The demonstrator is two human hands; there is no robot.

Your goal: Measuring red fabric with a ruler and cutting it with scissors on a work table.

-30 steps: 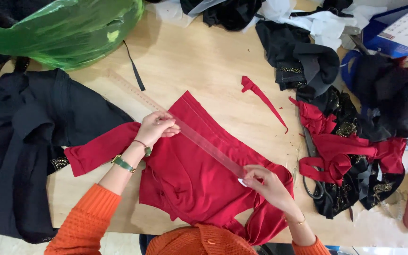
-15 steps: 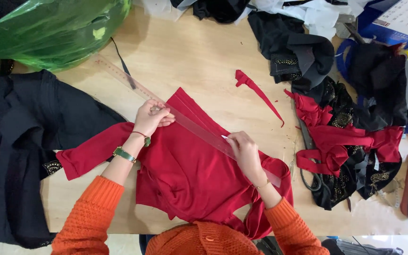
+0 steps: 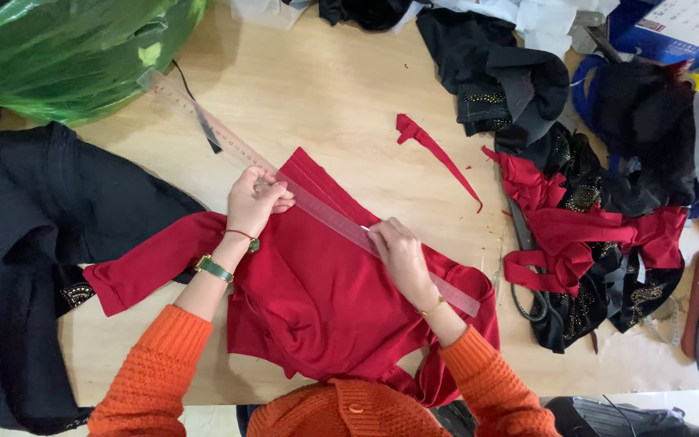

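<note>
A folded red garment lies on the wooden table in front of me. A long clear ruler runs diagonally across it from upper left to lower right. My left hand presses down on the ruler near the garment's upper edge. My right hand rests against the ruler further down, fingers pinched on a small marking tool that I cannot make out clearly. Both arms wear orange knitted sleeves; a green watch sits on the left wrist.
A green plastic bag lies at the back left, black cloth at the left. A thin red fabric strip lies beyond the garment. Mixed red and black fabric pieces and black-handled scissors are piled at the right.
My right hand has slid up along the ruler toward my left hand. The left hand has stayed pressed on the ruler.
</note>
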